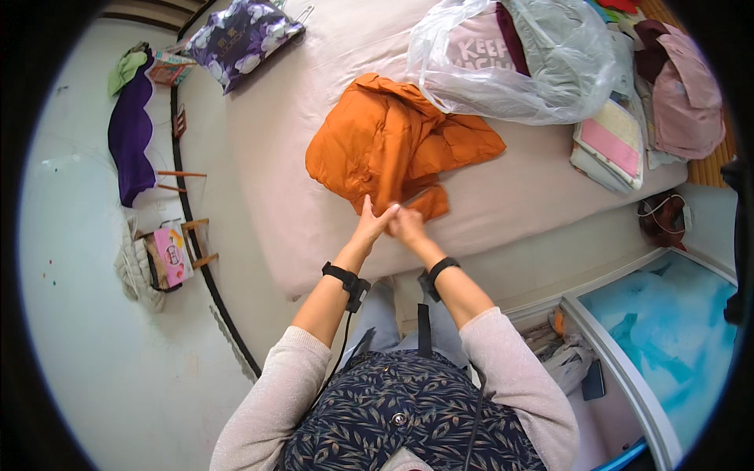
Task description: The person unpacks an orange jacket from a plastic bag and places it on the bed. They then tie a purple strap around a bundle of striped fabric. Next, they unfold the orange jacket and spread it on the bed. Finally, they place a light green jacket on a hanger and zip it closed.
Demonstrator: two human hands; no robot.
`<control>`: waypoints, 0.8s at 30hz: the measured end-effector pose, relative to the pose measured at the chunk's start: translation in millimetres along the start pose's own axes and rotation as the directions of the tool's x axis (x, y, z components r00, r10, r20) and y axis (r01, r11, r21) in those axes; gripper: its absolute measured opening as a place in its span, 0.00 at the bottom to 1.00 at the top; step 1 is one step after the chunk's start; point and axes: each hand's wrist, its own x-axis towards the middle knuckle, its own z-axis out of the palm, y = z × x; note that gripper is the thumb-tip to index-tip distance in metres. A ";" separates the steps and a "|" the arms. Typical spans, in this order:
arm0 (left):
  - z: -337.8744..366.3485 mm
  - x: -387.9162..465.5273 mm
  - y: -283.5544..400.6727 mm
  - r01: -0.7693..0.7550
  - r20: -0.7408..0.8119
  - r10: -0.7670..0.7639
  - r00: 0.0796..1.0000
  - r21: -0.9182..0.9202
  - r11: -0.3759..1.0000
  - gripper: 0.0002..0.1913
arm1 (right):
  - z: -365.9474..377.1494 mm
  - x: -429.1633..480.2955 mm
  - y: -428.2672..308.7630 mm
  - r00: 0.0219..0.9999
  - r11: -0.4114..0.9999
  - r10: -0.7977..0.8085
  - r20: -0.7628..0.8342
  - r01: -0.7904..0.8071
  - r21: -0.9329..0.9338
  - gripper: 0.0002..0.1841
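Observation:
An orange puffer jacket [353,138] lies bunched on a bed with a pale pink sheet [283,194]. One of its sleeves, blurred, runs down to where my hands meet at the jacket's near edge. My right hand [407,226], also blurred, is closed around the end of that sleeve. Right beside it, my left hand [371,226] has its thumb and a finger spread against the orange cloth. Whether its other fingers grip the cloth is hidden. Each wrist wears a black strap.
A clear plastic bag [565,100] of folded clothes sits beyond the jacket. Folded cloths [612,144] and a pink garment [686,100] lie to the right. A flowered bag [241,41] rests at the far left. Near my right side is a cabinet with a blue sliding panel [660,329].

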 end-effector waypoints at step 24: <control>-283.1 -113.0 -133.6 -0.232 -0.575 0.062 0.816 -0.228 0.946 0.16 | 107.5 20.6 -49.9 0.952 0.972 0.219 0.215 -0.231 0.031 0.68</control>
